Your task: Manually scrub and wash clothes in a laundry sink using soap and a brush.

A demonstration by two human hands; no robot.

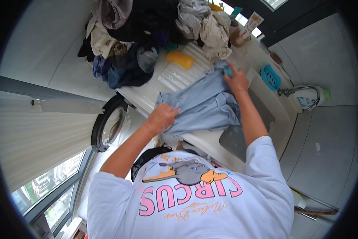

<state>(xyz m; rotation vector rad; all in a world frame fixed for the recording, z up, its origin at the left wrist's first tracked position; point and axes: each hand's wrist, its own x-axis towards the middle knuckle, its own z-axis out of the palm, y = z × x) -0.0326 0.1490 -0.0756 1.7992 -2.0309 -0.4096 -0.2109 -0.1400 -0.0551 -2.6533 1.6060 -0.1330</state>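
A light-blue denim garment (197, 103) lies rumpled across the counter, over part of a ribbed washboard surface (173, 74) and the near edge of the sink. My left hand (163, 118) grips its near left edge. At the far right end of the cloth, my right hand (238, 80) has its fingers around a small teal object (227, 71), pressed against the fabric; fingers hide most of it, so its kind is unclear. A yellow bar of soap (180, 59) rests on the ribs just beyond the garment.
Heaped clothes (143, 30) cover the far counter. The sink basin (241, 140) is at right, with a chrome faucet (304, 88), blue soap dish (270, 77), brush (279, 64) and white bottle (307, 98). An open round washing-machine door (110, 127) stands at left.
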